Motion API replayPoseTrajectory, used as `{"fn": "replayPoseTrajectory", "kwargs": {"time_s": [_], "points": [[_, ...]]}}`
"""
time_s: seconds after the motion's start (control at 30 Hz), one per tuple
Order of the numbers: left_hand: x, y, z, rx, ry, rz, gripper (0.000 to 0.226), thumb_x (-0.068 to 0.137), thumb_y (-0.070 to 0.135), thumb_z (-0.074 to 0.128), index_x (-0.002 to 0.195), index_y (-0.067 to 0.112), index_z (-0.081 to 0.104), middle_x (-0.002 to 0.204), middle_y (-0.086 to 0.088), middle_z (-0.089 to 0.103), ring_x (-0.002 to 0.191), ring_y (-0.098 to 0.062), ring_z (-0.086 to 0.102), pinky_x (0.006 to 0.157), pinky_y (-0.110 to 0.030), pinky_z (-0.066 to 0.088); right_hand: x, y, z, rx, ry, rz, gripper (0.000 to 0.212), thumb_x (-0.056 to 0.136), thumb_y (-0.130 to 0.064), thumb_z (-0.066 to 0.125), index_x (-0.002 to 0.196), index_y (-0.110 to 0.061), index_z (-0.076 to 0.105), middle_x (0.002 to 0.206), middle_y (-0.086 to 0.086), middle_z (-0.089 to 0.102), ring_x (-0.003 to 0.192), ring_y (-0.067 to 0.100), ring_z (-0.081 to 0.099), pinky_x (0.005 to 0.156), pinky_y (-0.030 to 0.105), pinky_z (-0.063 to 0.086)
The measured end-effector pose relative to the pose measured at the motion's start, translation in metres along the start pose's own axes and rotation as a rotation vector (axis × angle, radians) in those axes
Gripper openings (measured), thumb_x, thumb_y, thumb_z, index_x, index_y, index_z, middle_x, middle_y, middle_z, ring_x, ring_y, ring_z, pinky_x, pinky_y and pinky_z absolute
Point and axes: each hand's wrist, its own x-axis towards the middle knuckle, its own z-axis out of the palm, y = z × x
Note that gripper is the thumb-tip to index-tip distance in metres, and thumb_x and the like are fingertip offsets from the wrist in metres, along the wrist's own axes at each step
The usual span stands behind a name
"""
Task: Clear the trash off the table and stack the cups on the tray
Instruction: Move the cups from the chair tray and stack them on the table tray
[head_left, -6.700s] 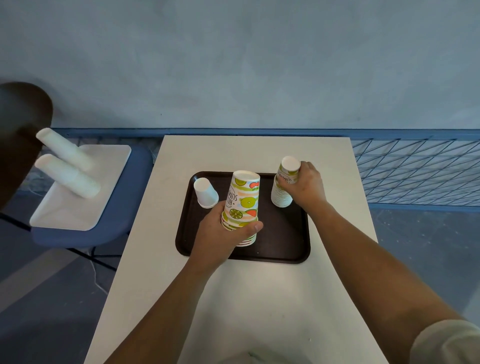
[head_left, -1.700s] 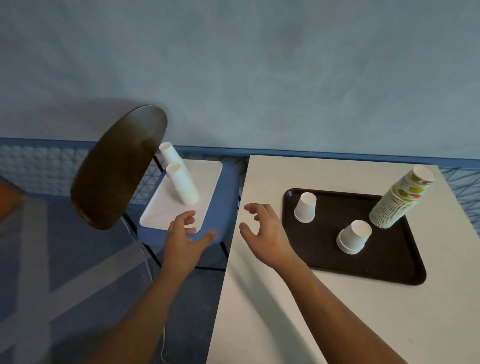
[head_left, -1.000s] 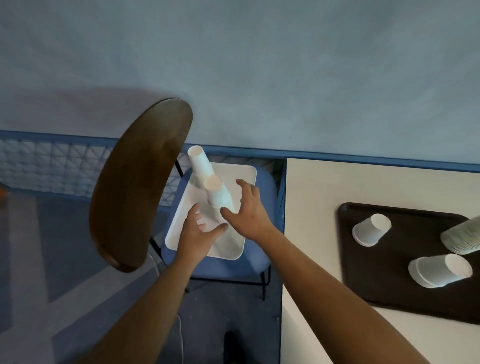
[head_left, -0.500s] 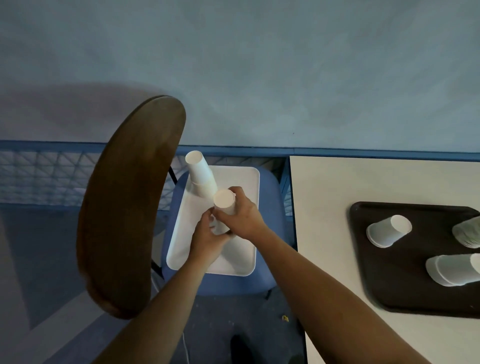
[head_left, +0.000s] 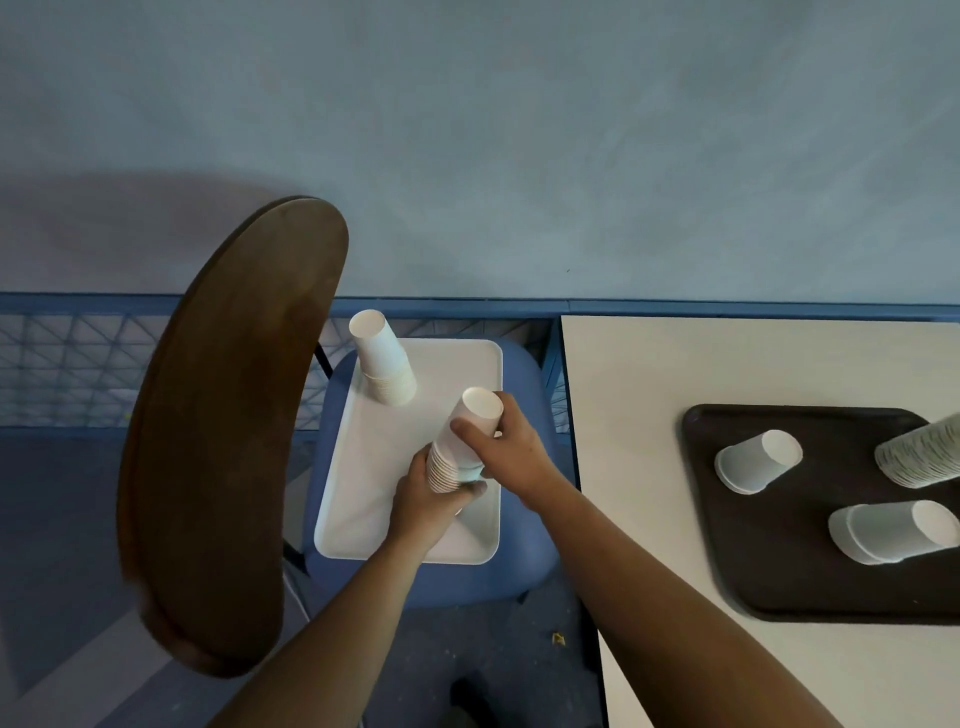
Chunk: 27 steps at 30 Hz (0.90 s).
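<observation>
Held stack: a stack of white paper cups (head_left: 464, 441), nested upside down with the flat bottom of the top cup facing the camera; the stack tilts, its top leaning away from the person, and the ribbed rims at the lower end show as tight rings.
Where it is: above the white rectangular plastic tray (head_left: 374, 478), over the tray's near right part; whether its base touches the tray cannot be told.
Left hand (head_left: 428, 499): comes up from below, fingers curled around the lower end of the held stack, thumb on the near side.
Right hand (head_left: 511, 449): reaches in from the right, forearm crossing over the table edge; thumb and fingers closed around the upper part of the same stack, just below the top cup.
Second stack: another stack of white paper cups (head_left: 384, 366) stands upside down on the far left corner of the white tray, leaning a little, apart from the hands.
Seat: the white tray lies on the blue padded chair seat (head_left: 524, 566); the dark brown curved wooden chair back (head_left: 223, 431) rises left of the tray.
Right of the white tray: the pale rectangular table (head_left: 727, 364), with a dark brown plastic tray (head_left: 800, 577) on it.
On the dark tray: a single white paper cup (head_left: 756, 461), a short stack of white paper cups (head_left: 891, 531), and a tall stack of cups with ribbed rims (head_left: 922, 454) cut off by the picture's edge.
</observation>
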Motion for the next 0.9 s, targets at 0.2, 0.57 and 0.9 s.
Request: {"fn": "replayPoseTrajectory", "kwargs": {"time_s": [0.2,0.57,0.9], "points": [[-0.016,0.017,0.006,-0.005,0.041,-0.035,0.078,0.051,0.059,0.095,0.113,0.034,0.056,0.103,0.015,0.07,0.095,-0.015,0.069,0.078,-0.034,0.058,-0.014,-0.018,-0.023,-0.1,0.088,-0.073,0.053,0.085,-0.062,0.069,0.119,-0.023,0.062,0.105,-0.008,0.068,0.094,0.012,0.064,0.074,0.024,0.053],[-0.08,0.082,0.014,-0.114,-0.029,0.103,0.072,0.067,0.042,0.094,0.125,0.038,0.052,0.107,0.019,0.069,0.096,-0.005,0.066,0.07,-0.023,0.05,-0.075,-0.059,-0.103,-0.267,0.004,-0.245,0.059,0.085,-0.049,0.076,0.132,-0.019,0.056,0.114,-0.007,0.065,0.1,0.01,0.062,0.084,0.029,0.053],[-0.185,0.111,0.074,-0.151,-0.068,0.162,0.075,0.064,0.045,0.095,0.126,0.039,0.053,0.11,0.017,0.07,0.101,-0.008,0.066,0.083,-0.034,0.056,-0.177,-0.036,-0.189,-0.304,0.062,-0.337,0.049,0.082,-0.046,0.077,0.119,-0.018,0.064,0.106,-0.006,0.071,0.094,0.01,0.067,0.075,0.025,0.055]]}}
